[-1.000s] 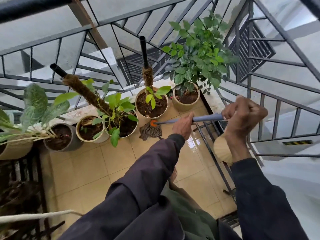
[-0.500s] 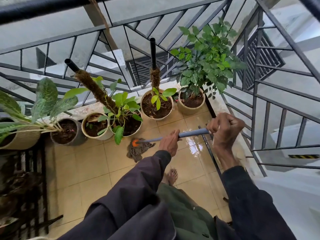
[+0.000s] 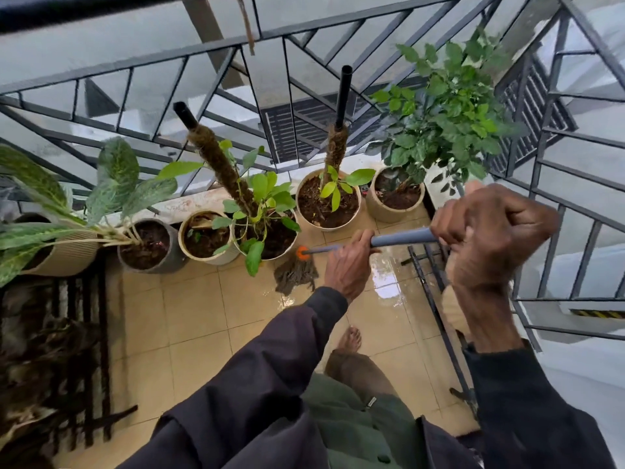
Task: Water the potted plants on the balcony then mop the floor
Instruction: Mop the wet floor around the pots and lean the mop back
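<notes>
Both hands hold a mop by its grey handle [image 3: 400, 239]. My left hand [image 3: 348, 267] grips low on the handle and my right hand [image 3: 490, 231] grips higher up. The brown stringy mop head [image 3: 295, 272], with an orange collar [image 3: 301, 252], lies on the beige tiled floor [image 3: 199, 319] just in front of a pot. Several potted plants stand in a row along the railing: a bushy one [image 3: 394, 201], a pot with a moss pole [image 3: 326, 206], a leafy pot with a leaning pole [image 3: 270, 231], a small cream pot [image 3: 203, 236] and a grey pot [image 3: 148, 245].
Black metal railing [image 3: 216, 96] encloses the balcony at the back and right. A woven pot with broad striped leaves [image 3: 67, 252] stands at the left above a dark metal rack [image 3: 84, 350]. Wet tiles [image 3: 385, 282] shine near my hands. My bare foot [image 3: 350, 340] is on the floor.
The mop head was pulled back and left, then pushed forward again toward the pots. Both hands moved with the handle and kept their grip.
</notes>
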